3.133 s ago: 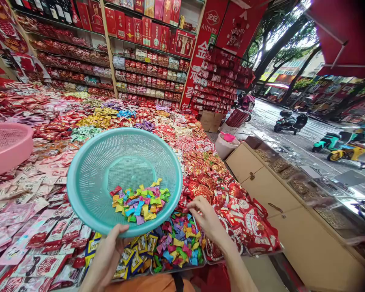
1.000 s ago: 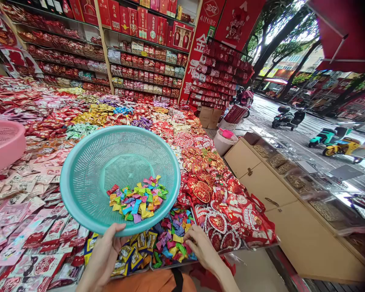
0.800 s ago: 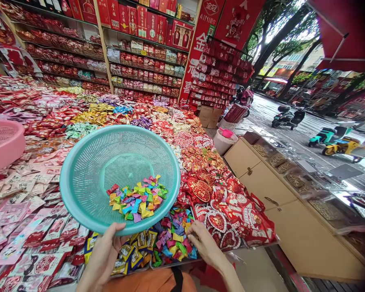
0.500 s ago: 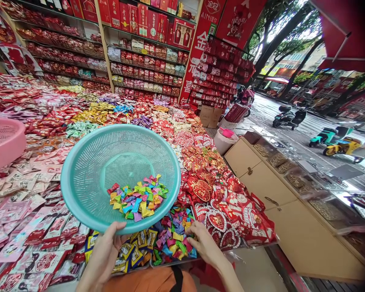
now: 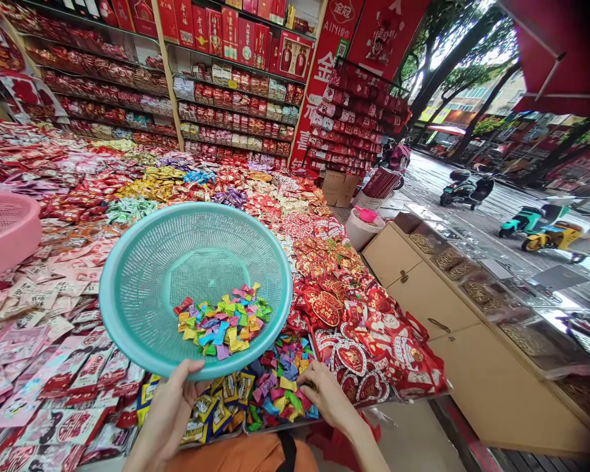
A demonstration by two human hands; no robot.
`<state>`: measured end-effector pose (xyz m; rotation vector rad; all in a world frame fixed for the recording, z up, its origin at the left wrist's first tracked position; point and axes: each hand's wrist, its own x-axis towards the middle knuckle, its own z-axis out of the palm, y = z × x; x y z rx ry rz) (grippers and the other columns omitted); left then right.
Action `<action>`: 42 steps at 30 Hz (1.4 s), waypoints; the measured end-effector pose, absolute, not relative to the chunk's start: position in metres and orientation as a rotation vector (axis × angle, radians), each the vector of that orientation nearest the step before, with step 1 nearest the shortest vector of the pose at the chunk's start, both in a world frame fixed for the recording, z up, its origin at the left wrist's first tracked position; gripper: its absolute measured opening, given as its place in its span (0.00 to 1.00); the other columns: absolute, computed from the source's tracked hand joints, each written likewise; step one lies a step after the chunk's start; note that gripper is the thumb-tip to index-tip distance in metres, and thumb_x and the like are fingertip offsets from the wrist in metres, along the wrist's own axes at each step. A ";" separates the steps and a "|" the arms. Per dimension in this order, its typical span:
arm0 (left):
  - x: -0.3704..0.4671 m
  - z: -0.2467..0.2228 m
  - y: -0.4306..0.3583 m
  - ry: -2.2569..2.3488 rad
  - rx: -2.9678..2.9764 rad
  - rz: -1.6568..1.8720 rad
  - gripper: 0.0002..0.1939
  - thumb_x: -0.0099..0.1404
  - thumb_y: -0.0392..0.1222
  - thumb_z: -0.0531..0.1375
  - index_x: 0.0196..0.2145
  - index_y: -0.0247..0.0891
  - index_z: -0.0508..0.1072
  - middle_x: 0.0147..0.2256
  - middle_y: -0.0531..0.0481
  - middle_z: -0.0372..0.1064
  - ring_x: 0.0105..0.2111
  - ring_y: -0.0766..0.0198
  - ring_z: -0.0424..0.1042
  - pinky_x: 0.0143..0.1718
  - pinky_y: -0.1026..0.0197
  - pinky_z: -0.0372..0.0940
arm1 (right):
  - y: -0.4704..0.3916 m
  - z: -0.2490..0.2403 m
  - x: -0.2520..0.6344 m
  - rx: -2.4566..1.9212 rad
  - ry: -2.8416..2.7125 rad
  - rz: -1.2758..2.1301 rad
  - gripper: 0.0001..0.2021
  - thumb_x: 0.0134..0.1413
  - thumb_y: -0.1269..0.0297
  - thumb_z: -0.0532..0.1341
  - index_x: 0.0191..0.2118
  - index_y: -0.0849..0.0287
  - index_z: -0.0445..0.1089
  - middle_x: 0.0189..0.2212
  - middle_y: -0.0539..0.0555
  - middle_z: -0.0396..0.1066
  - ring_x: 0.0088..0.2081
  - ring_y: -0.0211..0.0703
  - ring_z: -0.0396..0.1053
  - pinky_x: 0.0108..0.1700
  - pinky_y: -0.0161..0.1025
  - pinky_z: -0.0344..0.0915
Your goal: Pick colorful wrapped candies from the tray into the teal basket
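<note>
A round turquoise mesh basket [image 5: 142, 262] is tilted toward me, with small colourful wrapped candies [image 5: 226, 321] gathered at its near right side. My left hand [image 5: 174, 400] grips the basket's near rim, thumb over the edge and fingers underneath. My right hand [image 5: 327, 393] is at the right side of a compartment of the same kind of candies [image 5: 285, 387], its fingers bent and touching the pile; whether it pinches any candy is hidden. Yellow and blue packets [image 5: 221, 400] lie between my hands, below the basket.
A pink basket [image 5: 10, 229] stands at the left. Red heart-shaped packets [image 5: 351, 354] lie right of my right hand. Beyond them is a beige cabinet [image 5: 437, 328]. Shelves of red packages [image 5: 236, 92] line the back, and scooters [image 5: 467, 187] stand on the street.
My right hand has shifted very slightly left over the candies, with its fingers drawn a little closer together. The basket and my left hand are almost unchanged.
</note>
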<state>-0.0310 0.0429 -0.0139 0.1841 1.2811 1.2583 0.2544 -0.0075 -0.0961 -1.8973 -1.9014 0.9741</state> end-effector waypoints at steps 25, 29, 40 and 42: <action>-0.024 -0.016 0.040 1.283 0.157 1.224 0.03 0.49 0.29 0.63 0.20 0.32 0.75 0.24 0.48 0.71 0.27 0.63 0.70 0.30 0.60 0.72 | 0.063 0.014 0.240 -1.475 -1.773 0.592 0.06 0.62 0.64 0.56 0.34 0.55 0.68 0.34 0.52 0.67 0.39 0.43 0.64 0.44 0.41 0.60; -0.018 -0.013 0.035 1.295 0.146 1.218 0.03 0.47 0.29 0.64 0.20 0.32 0.74 0.24 0.49 0.71 0.26 0.65 0.69 0.27 0.62 0.71 | 0.095 0.002 0.211 -1.384 -1.775 0.494 0.05 0.61 0.67 0.58 0.34 0.55 0.70 0.34 0.52 0.67 0.40 0.44 0.64 0.45 0.42 0.60; -0.016 -0.010 0.035 1.288 0.170 1.214 0.05 0.44 0.30 0.66 0.21 0.33 0.74 0.25 0.50 0.71 0.26 0.65 0.69 0.27 0.63 0.70 | 0.099 -0.015 0.191 -1.379 -1.827 0.544 0.07 0.62 0.65 0.58 0.37 0.55 0.74 0.35 0.52 0.67 0.41 0.44 0.65 0.46 0.42 0.60; -0.019 -0.011 0.037 1.288 0.175 1.219 0.05 0.44 0.30 0.66 0.22 0.33 0.74 0.25 0.49 0.71 0.26 0.64 0.69 0.28 0.62 0.70 | 0.085 -0.012 0.202 -1.378 -1.756 0.579 0.07 0.62 0.63 0.58 0.39 0.55 0.74 0.36 0.53 0.68 0.41 0.43 0.65 0.46 0.41 0.61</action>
